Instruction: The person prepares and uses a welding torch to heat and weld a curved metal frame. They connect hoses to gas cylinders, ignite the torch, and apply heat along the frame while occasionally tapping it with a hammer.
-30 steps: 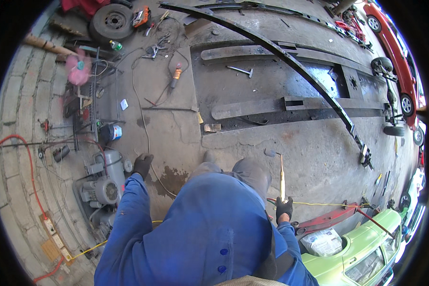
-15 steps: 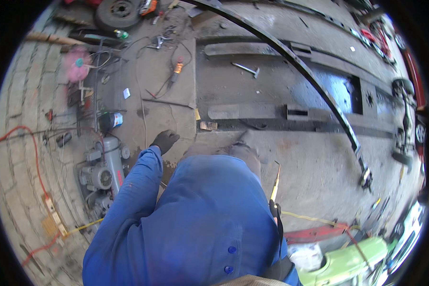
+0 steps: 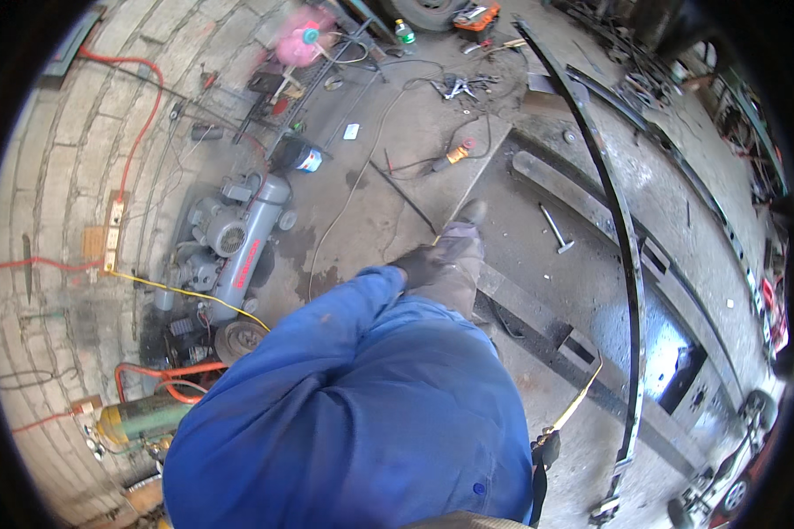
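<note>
My left hand, in a dark glove, is at my raised leg in grey trousers; its fingers blend into the cloth and cannot be made out. Low on the right, my gloved right hand is closed around a slim, brass-coloured welding torch with a bent, reddish tip. The torch points up and away from me, clear of the floor. A dark strap or hose hangs below that hand. Just beyond the torch, a long dark steel beam runs from far to near across the right side.
A grey air compressor and a gas cylinder stand to the left by a brick wall. An orange angle grinder, cables and a dark rod lie ahead. A T-shaped hammer lies in the sunken bay.
My view has turned left, bringing the compressor and wall closer in. One foot has come forward into sight. My left hand has moved in to my leg; the right still holds the torch.
</note>
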Motion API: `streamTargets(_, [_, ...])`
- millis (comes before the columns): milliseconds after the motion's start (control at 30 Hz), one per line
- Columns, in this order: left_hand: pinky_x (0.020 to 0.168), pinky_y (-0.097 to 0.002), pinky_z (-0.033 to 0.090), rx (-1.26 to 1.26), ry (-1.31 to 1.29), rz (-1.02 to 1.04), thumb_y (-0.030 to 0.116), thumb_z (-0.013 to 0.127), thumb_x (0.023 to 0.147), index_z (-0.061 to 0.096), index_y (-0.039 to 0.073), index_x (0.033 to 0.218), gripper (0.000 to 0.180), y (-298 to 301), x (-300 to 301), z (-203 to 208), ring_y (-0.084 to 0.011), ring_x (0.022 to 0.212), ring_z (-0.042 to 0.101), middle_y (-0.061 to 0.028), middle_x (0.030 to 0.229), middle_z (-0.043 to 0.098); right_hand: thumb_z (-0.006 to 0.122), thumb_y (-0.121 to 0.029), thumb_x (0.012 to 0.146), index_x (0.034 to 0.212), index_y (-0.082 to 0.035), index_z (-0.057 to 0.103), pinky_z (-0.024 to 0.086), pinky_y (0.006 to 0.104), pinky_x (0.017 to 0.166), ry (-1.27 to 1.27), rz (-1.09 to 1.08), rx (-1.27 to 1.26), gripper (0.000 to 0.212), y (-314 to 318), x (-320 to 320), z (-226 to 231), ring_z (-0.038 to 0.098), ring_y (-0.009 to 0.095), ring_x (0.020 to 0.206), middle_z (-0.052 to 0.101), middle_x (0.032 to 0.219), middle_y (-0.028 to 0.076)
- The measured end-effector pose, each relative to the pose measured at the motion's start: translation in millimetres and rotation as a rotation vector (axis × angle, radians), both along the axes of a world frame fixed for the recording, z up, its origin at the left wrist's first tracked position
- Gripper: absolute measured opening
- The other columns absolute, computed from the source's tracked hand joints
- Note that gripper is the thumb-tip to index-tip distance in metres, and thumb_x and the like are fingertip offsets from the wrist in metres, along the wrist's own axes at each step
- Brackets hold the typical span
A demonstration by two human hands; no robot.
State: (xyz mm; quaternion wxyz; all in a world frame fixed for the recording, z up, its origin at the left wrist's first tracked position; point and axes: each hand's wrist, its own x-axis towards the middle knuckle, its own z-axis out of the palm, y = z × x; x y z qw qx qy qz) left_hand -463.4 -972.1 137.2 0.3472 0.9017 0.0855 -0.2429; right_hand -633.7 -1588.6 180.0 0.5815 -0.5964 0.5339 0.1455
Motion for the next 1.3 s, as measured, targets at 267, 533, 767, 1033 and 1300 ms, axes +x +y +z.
streamTargets(267, [0.118,-0.0451,0.045,0.195,0.421,-0.192,0.056,0.059,0.097,0.067,0.008,0.144,0.067,-18,171,-66,-0.033,0.139,0.06,-0.02,0.15,0.062,0.061,-0.044,0.108,0.105,-0.008,0.07,0.041,0.0303,0.045,-0.14,0.211,-0.21,0.037,-8,81,-145,0.053,0.015,0.05,0.061,0.07,0.004])
streamTargets(533, [0.111,-0.0475,0.05,0.088,0.37,-0.243,0.052,0.062,0.096,0.071,0.004,0.132,0.061,80,329,-136,-0.0364,0.131,0.065,-0.0236,0.139,0.067,0.061,-0.043,0.108,0.103,-0.008,0.07,0.041,0.0303,0.044,0.012,0.255,-0.219,0.036,136,252,-99,0.053,0.014,0.048,0.061,0.067,0.004])
streamTargets(767, [0.105,-0.0492,0.054,0.086,0.414,-0.293,0.048,0.065,0.095,0.076,0.001,0.123,0.056,103,363,-135,-0.0394,0.123,0.069,-0.026,0.13,0.072,0.064,-0.052,0.104,0.098,-0.012,0.067,0.041,0.0297,0.042,0.113,0.119,-0.246,0.041,202,406,31,0.052,0.013,0.047,0.057,0.066,0.0])
streamTargets(1033, [0.112,-0.0479,0.05,0.152,0.381,-0.36,0.054,0.066,0.095,0.073,0.006,0.132,0.061,94,418,-127,-0.0366,0.132,0.064,-0.0243,0.139,0.067,0.059,-0.046,0.107,0.1,-0.015,0.065,0.038,0.028,0.039,0.147,0.046,-0.114,0.032,220,469,29,0.046,0.011,0.044,0.055,0.066,-0.002])
streamTargets(1300, [0.121,-0.0466,0.042,0.135,0.559,-0.752,0.058,0.061,0.097,0.065,0.018,0.148,0.065,18,515,-110,-0.0345,0.143,0.056,-0.0148,0.155,0.059,0.064,-0.043,0.106,0.117,-0.011,0.071,0.04,0.0304,0.041,0.264,0.246,-0.105,0.034,179,472,-28,0.052,0.012,0.048,0.061,0.07,0.0])
